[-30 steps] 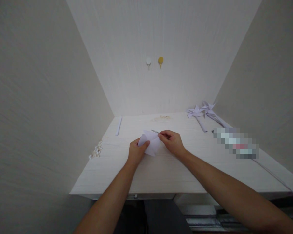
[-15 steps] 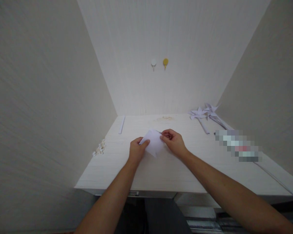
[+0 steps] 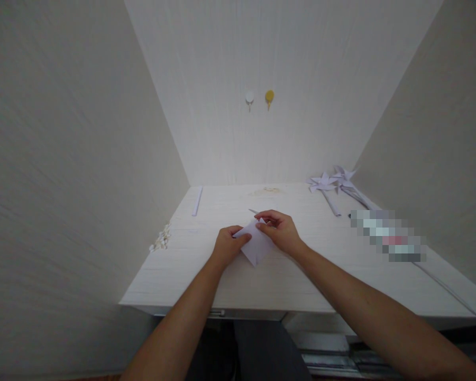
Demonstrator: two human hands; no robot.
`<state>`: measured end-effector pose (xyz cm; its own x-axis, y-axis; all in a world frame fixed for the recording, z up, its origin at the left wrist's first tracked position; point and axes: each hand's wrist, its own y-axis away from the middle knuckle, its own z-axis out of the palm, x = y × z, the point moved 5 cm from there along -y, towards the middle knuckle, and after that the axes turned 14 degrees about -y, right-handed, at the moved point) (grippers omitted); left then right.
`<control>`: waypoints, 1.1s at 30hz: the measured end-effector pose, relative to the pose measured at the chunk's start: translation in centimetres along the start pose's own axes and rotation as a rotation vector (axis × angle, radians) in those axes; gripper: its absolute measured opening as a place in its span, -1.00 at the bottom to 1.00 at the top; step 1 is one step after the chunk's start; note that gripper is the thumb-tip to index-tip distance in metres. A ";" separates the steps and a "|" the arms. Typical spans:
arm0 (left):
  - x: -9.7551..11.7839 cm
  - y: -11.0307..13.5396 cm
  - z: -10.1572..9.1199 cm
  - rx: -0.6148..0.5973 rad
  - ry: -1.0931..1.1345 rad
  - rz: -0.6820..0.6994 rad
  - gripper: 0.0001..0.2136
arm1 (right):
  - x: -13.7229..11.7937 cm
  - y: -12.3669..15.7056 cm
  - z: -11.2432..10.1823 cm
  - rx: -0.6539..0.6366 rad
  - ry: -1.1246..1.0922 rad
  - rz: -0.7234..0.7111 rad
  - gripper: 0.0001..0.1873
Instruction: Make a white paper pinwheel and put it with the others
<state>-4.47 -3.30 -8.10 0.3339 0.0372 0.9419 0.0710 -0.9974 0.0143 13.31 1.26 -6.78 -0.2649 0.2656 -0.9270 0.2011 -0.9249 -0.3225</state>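
Note:
A folded piece of white paper is held just above the pale wooden desk, one corner pointing toward me. My left hand pinches its left edge with thumb on top. My right hand is closed on its upper right edge, fingers curled. A thin grey metal tip sticks out just behind the right hand's fingers; what it belongs to is hidden.
Two white paper pinwheels on sticks lie at the back right. A rolled paper stick lies at the back left, a small heap of white bits at the left edge. A white cable runs off right. Two wall hooks hang above.
Both hands have turned the paper and drawn it slightly nearer, so its lower corner now points toward me. My left hand has shifted right along the edge.

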 end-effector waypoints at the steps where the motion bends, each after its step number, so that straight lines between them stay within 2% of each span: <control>1: -0.1 0.0 0.0 0.004 0.001 0.002 -0.81 | 0.1 0.0 0.0 -0.001 -0.021 0.017 -0.76; 9: -0.9 -0.8 -0.2 0.060 0.043 0.023 -0.73 | 0.7 -0.2 -0.2 -0.008 -0.155 0.147 -0.70; 15: -0.4 -0.7 -0.6 0.118 0.046 0.076 -0.76 | 0.7 -0.1 0.1 -0.035 -0.154 0.191 -0.68; 24: -0.4 -0.4 -0.5 0.125 0.034 0.113 -0.80 | 1.0 0.0 0.3 -0.035 -0.110 0.163 -0.63; 33: -0.5 -0.5 -0.3 0.102 0.044 0.117 -0.78 | 1.2 0.0 0.4 -0.031 -0.037 0.129 -0.73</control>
<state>-4.98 -2.79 -8.43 0.3038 -0.0840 0.9490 0.1302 -0.9831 -0.1288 12.66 1.49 -7.77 -0.2696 0.1346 -0.9535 0.2648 -0.9417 -0.2078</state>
